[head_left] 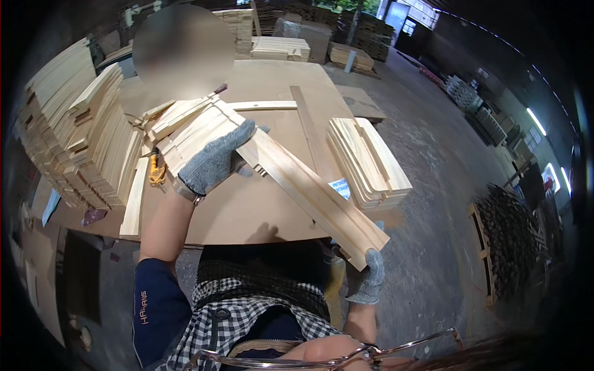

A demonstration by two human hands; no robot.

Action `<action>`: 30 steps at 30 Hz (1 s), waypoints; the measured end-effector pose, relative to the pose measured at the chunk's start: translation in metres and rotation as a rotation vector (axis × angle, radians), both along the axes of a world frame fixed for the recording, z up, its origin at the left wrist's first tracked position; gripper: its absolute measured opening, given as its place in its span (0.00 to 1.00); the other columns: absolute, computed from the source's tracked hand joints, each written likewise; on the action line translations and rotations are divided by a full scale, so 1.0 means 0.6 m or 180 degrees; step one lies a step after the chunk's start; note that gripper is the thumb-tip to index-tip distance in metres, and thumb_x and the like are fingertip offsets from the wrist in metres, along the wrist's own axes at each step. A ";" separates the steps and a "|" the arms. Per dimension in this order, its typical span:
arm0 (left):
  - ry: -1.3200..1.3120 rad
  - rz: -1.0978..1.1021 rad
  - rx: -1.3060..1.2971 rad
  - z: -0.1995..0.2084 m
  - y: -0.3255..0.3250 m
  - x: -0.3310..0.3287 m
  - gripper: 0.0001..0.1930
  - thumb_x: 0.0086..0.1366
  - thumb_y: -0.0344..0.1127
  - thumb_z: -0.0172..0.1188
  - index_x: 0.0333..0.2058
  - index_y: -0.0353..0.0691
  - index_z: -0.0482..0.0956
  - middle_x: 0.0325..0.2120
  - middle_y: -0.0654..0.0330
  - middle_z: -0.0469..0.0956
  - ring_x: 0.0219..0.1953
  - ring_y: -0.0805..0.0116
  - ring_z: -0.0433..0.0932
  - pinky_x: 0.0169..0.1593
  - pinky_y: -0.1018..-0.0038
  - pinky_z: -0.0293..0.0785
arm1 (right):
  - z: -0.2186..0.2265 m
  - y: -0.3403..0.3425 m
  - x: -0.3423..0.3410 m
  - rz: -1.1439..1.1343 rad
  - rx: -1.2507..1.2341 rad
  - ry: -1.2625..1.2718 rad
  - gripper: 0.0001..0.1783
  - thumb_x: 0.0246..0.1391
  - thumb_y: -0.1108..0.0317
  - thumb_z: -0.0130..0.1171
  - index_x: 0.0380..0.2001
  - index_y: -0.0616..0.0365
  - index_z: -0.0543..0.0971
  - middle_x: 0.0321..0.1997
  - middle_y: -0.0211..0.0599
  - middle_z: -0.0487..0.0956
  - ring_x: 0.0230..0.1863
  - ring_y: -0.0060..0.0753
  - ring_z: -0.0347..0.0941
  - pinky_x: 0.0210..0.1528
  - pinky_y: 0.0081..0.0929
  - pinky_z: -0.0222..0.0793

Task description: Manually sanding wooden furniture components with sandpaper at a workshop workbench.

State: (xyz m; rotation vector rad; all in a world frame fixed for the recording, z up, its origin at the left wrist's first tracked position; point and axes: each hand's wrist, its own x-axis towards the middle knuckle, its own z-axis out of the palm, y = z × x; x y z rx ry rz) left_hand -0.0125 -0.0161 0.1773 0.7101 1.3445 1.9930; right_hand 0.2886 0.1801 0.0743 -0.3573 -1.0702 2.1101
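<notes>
Grey knit work gloves cover both my hands. A long pale wooden board (312, 193) with a stepped notch on its edge slants across the front of the workbench. My left hand (216, 159) is closed round its far left end. The fingers of my right hand (369, 275) grip its near right end, past the bench's front edge. Beside my left hand, several light wooden pieces (201, 127) lie in a group, partly covered by the glove. A tool with an orange handle (157, 168) rests left of my left wrist.
The brown workbench top (266, 216) carries a stack of boards (368, 164) on its right and tall stacks of boards (102, 145) on its left. Thin strips (303, 123) lie at mid-bench. A pallet of dark sticks (507, 241) stands on the floor at right.
</notes>
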 end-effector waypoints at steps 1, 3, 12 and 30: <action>-0.0185 -0.0320 0.0028 -0.003 0.012 0.000 0.28 0.73 0.46 0.57 0.61 0.30 0.69 0.52 0.51 0.78 0.50 0.61 0.82 0.53 0.62 0.82 | -0.001 -0.001 0.007 -0.0093 -0.0046 0.0052 0.58 0.48 0.55 0.68 0.75 0.56 0.48 0.65 0.51 0.68 0.59 0.50 0.74 0.49 0.41 0.82; -0.0438 -0.0622 0.0253 -0.013 0.040 0.007 0.29 0.74 0.46 0.55 0.63 0.30 0.66 0.51 0.50 0.77 0.52 0.62 0.80 0.56 0.57 0.81 | 0.002 0.005 0.019 -0.0226 0.0114 -0.0133 0.57 0.48 0.55 0.68 0.75 0.56 0.48 0.64 0.49 0.69 0.58 0.48 0.74 0.48 0.39 0.82; -0.0498 -0.1061 0.0398 -0.024 0.183 -0.011 0.33 0.75 0.49 0.52 0.67 0.29 0.60 0.61 0.45 0.70 0.63 0.55 0.72 0.64 0.58 0.74 | 0.022 0.071 0.052 -0.1031 -0.0148 -0.0196 0.46 0.53 0.56 0.65 0.71 0.60 0.57 0.60 0.45 0.73 0.56 0.40 0.75 0.55 0.34 0.76; -0.0577 -0.0626 0.0204 -0.061 0.671 -0.214 0.36 0.66 0.64 0.60 0.59 0.39 0.70 0.52 0.49 0.76 0.53 0.58 0.79 0.54 0.57 0.81 | 0.108 0.305 -0.132 -0.1780 -0.0140 -0.0819 0.45 0.60 0.40 0.62 0.71 0.55 0.62 0.66 0.47 0.68 0.65 0.42 0.65 0.67 0.37 0.62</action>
